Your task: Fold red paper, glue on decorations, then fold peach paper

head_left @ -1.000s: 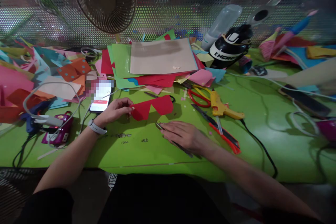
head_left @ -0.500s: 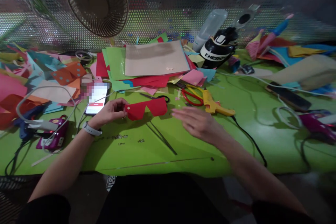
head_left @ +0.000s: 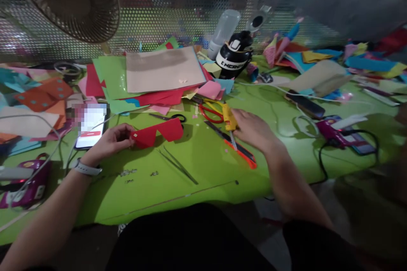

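Note:
My left hand point(head_left: 118, 139), with a pale watch on its wrist, pinches the left end of a red paper cutout point(head_left: 170, 130) shaped like an eye mask with a notch below. My right hand point(head_left: 254, 130) is closed around the handle of a yellow glue gun point(head_left: 229, 117); the grip is mostly hidden under the fingers. Just below lies a utility knife point(head_left: 247, 155) with an orange end. Tweezers point(head_left: 179, 165) rest on the green table in front of the cutout. Behind it are black-handled scissors point(head_left: 178, 117), and red-handled scissors point(head_left: 210, 114) lie beside the glue gun.
Stacked coloured paper point(head_left: 165, 70) lies at the back, near a black jug point(head_left: 233, 57) and a fan point(head_left: 74, 2). A lit phone point(head_left: 92, 125) is on the left. Small dark bits point(head_left: 128, 172) dot the front. Cables and a purple device point(head_left: 332, 131) sit right.
The view has turned right. My right hand has gone from open above the table to holding the glue gun, uncovering the utility knife. My left hand still holds the red cutout.

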The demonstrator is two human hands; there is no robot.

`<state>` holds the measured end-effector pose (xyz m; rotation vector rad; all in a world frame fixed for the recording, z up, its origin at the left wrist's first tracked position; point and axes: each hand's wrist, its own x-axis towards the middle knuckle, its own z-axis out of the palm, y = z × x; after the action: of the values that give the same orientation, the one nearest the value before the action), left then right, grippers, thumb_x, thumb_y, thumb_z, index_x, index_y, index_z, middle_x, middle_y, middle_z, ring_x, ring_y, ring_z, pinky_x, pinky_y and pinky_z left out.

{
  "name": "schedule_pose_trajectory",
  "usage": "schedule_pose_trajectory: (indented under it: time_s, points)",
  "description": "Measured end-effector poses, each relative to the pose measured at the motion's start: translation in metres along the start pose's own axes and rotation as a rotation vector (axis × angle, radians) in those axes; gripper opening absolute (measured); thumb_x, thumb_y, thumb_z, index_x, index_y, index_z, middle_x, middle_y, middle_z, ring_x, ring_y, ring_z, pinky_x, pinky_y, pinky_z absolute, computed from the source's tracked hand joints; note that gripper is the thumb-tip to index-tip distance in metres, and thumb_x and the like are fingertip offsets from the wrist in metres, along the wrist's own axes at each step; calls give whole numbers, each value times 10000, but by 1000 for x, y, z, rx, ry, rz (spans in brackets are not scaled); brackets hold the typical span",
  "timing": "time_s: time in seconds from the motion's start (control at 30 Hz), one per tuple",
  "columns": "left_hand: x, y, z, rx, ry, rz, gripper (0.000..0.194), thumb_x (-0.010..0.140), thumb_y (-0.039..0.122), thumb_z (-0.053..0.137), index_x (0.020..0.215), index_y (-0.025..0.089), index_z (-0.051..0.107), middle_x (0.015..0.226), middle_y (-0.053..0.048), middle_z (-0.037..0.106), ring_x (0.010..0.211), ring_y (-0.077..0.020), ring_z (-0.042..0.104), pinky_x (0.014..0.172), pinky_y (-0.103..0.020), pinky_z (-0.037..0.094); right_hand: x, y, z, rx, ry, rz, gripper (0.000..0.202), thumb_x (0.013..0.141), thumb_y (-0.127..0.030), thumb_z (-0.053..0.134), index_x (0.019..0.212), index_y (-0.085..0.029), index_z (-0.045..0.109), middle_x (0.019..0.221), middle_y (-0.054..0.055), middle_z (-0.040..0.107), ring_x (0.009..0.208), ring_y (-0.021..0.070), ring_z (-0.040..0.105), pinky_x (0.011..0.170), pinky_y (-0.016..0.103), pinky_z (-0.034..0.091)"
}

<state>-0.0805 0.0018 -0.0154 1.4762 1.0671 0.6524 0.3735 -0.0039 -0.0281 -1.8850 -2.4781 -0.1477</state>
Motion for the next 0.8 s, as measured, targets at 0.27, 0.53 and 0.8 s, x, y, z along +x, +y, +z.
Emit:
schedule_pose_trajectory:
  time_s: [0.27,0.53,0.8]
  points:
    - [-1,-9,2,12,-58,39,265,757,231,735,973,130,618,801,-26,667,693,-115,620,647,-235,489,-1,27,20,61,27,-67,340,779,-230,595,1105,-135,617,1007,197,681,940,360,652,793,462,527]
    - [-3,-11,5,103,-55,82,275,759,227,706,1002,125,627,798,-25,665,682,-119,606,630,-239,488,-4,41,20,179,90,-63,213,767,-282,660,966,-216,626,956,173,701,825,341,682,685,422,535]
    - [0,-9,0,72,-76,84,239,774,248,712,978,153,629,842,-28,686,707,-119,630,626,-222,504,-12,32,-3,782,186,136,304,768,-367,622,1025,-209,587,989,122,729,856,284,715,733,396,591]
